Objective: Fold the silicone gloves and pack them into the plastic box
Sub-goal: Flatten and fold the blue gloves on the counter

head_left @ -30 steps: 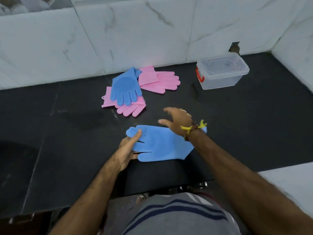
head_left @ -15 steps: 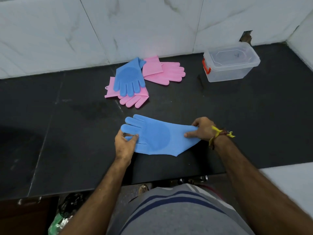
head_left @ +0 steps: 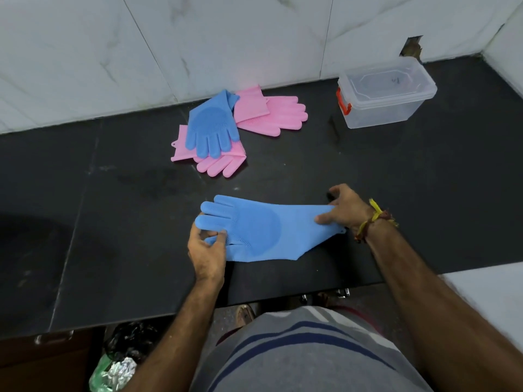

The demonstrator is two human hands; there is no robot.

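- Blue glove [head_left: 263,230]: flat on surface [head_left: 396,179], unmoved since the last frame.
- Left hand [head_left: 208,250]: fingers still pinching fingertip end.
- Right hand [head_left: 343,210]: fingers still gripping cuff.

A black stone counter [head_left: 396,176] meets white marble wall tiles [head_left: 226,38].

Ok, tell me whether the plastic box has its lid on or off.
On. The plastic box stands upright with its clear lid seated flat across the top; the red latch shows at its left end. Whether that latch is clipped, cannot tell.
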